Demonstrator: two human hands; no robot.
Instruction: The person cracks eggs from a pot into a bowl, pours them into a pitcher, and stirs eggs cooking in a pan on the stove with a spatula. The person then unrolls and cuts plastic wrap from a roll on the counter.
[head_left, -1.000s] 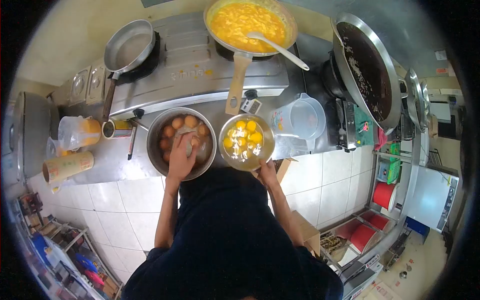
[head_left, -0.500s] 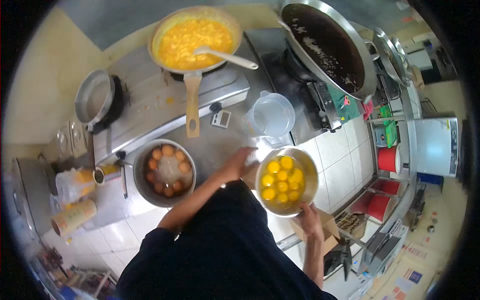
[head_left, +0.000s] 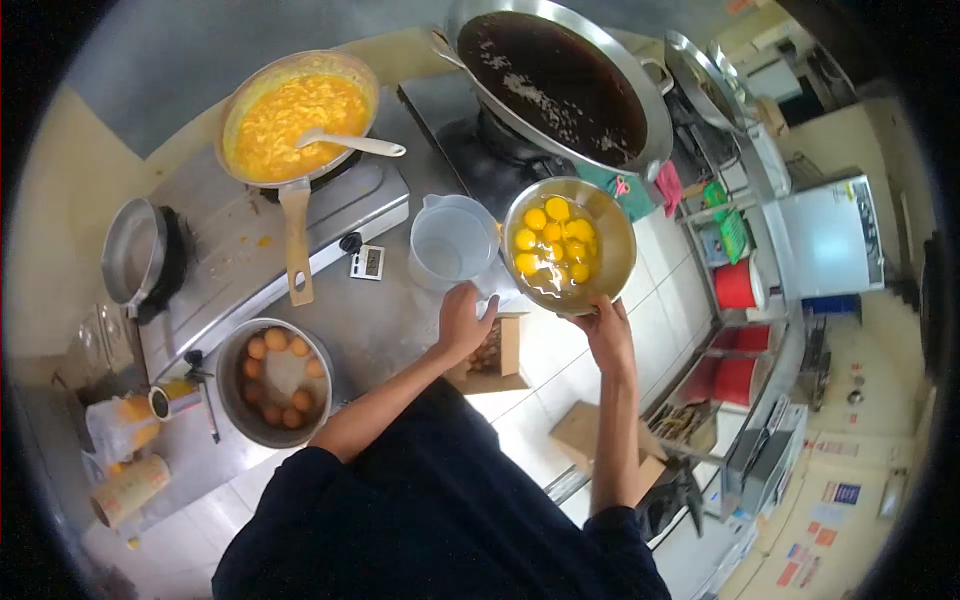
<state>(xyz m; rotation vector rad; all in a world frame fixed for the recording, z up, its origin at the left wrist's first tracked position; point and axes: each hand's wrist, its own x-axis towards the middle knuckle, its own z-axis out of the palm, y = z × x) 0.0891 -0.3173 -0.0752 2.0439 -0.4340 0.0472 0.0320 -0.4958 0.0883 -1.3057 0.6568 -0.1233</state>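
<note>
My right hand (head_left: 608, 335) grips the near rim of a metal bowl (head_left: 618, 225), holding it up beside the counter. Several raw egg yolks (head_left: 553, 240) lie in clear egg white inside, toward the bowl's left. A translucent plastic measuring jug (head_left: 452, 243) stands on the counter just left of the bowl. My left hand (head_left: 466, 322) is at the jug's near lower side, its thumb apart from the fingers. Whether it touches the jug, I cannot tell. Further left, a metal pot (head_left: 228, 395) holds several brown eggs (head_left: 276, 340) around its inner edge.
A pan (head_left: 225, 165) of scrambled egg with a pale spatula (head_left: 370, 146) sits on the stove. Behind the bowl stands a large wok (head_left: 655, 120) of dark liquid. A small timer (head_left: 367, 262) and small saucepan (head_left: 133, 250) are at left; an open carton (head_left: 508, 350) stands below the counter edge.
My right hand has raised the bowl away from me, bringing it beside the jug. My left hand has moved from the bowl's left side to the jug's base. The camera view has shifted right.
</note>
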